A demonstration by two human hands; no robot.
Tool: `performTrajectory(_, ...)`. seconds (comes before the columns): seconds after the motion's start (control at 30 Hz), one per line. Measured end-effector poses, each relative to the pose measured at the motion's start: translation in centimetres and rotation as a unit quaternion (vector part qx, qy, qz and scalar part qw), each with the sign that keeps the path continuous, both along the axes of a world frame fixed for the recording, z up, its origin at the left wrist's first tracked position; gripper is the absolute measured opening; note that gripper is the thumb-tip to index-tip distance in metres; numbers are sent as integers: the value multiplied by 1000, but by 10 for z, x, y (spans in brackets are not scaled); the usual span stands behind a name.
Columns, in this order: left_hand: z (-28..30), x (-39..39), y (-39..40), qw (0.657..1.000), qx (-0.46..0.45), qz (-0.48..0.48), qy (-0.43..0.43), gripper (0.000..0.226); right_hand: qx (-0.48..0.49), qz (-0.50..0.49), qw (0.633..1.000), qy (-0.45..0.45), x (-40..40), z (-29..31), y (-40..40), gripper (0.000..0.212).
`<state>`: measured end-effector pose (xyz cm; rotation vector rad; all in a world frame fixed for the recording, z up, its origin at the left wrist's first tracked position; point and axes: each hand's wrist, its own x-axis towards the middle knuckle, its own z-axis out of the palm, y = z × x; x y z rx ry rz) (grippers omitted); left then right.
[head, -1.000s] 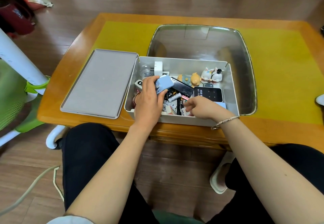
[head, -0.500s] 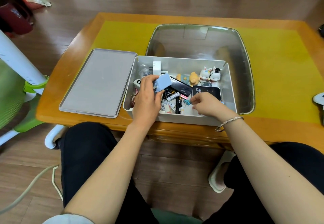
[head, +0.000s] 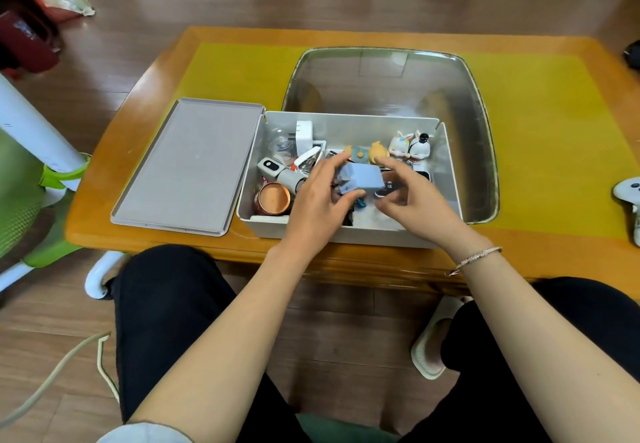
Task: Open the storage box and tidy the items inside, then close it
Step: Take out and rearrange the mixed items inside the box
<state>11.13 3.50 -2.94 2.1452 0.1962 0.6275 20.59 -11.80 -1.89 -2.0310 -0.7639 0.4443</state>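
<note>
Storage box (head: 346, 231) open beneath both hands; left hand (head: 318, 200) grips blue block (head: 363, 177).

One storage box (head: 346, 231) stands open with one lid (head: 187, 165) beside it; inside are two rabbit figures (head: 410, 144), one copper tin (head: 273, 198), one blue block (head: 360, 177).

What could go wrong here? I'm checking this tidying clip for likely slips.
The left hand holds the blue block over the crowded storage box; if dropped, it may topple the rabbit figurines. The right hand reaching in might snag loose small items below.
</note>
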Motion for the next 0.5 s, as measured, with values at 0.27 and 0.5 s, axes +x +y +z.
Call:
performTrajectory(0.27, -1, 6, -11, 999, -23, -33, -27, 37, 27, -32, 999, -3, -1, -6, -4, 43)
performTrajectory(0.5, 0, 8, -10, 997, -69, -10, -18, 34, 30, -58, 998, 2, -2, -9, -6, 47)
